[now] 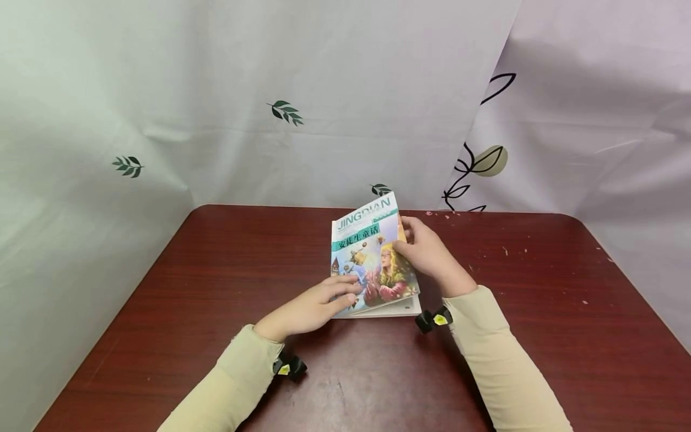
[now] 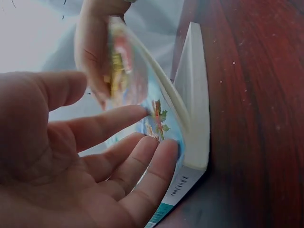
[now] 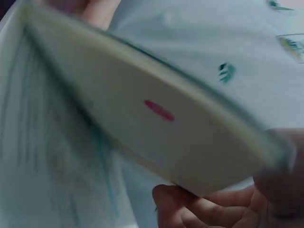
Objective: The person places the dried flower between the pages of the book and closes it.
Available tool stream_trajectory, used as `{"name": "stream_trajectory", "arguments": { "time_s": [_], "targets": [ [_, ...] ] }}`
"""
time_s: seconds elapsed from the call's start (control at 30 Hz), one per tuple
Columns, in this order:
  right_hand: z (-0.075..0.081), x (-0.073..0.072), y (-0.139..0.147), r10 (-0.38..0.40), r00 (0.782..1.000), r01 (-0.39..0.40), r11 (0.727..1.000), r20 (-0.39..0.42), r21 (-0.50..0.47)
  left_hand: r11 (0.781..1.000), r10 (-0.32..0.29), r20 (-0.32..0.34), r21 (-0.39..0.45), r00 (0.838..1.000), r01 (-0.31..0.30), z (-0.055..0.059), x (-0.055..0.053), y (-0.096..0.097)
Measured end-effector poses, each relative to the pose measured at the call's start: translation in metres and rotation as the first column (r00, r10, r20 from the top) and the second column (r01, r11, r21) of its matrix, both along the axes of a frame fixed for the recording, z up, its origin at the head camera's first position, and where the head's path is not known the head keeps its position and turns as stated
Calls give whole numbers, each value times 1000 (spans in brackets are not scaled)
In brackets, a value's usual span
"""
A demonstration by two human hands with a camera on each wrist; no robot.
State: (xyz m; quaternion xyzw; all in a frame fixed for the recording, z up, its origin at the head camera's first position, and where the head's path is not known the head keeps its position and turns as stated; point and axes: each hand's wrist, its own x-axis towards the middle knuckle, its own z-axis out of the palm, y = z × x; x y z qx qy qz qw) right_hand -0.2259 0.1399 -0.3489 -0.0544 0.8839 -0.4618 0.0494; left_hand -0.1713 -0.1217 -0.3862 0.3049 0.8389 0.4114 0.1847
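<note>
A paperback book point(image 1: 372, 255) with an illustrated cover, a green title band and "JINGDIAN" lettering lies partly open on the table. My right hand point(image 1: 429, 255) pinches the right edge of the cover and a block of pages, holding them lifted above the rest. In the right wrist view, the raised block of pages point(image 3: 133, 104) has a red oval mark on its edge and looks blurred. My left hand point(image 1: 315, 303) rests its extended fingers on the cover's lower left, near the spine. The left wrist view shows those fingertips touching the cover point(image 2: 161, 114), with a wedge-shaped gap between the page blocks.
The dark red wooden table point(image 1: 243, 252) has small pale specks toward its right side. A pale curtain point(image 1: 345, 156) with leaf prints hangs behind its back edge. Black straps with small devices point(image 1: 291, 366) sit on both wrists.
</note>
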Motion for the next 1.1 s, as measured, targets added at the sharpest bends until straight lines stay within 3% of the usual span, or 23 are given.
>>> {"name": "stream_trajectory", "arguments": {
  "time_s": [0.13, 0.27, 0.43, 0.63, 0.83, 1.1],
  "targets": [
    [-10, -4, 8, 13, 1000, -8, 986, -24, 165, 998, -46, -19, -50, 999, 45, -3, 1, 4],
    [-19, -7, 14, 60, 998, -59, 962, 2, 268, 989, -89, -54, -120, 995, 82, -4, 4, 8],
    [-26, -9, 15, 109, 994, -113, 933, 32, 342, 982, -115, -82, -162, 990, 101, -4, 6, 12],
    [-34, -10, 7, 152, 987, -118, 894, -45, 433, 984, -108, -103, -156, 989, 91, -5, 4, 12],
    [-41, -11, -1, 289, 957, -246, 858, -28, 451, 985, -92, -81, -156, 992, 79, -6, 3, 12],
    [-46, -11, 5, 356, 934, -310, 830, -13, 464, 978, -115, -81, -185, 990, 98, -9, 6, 12]
  ]
}}
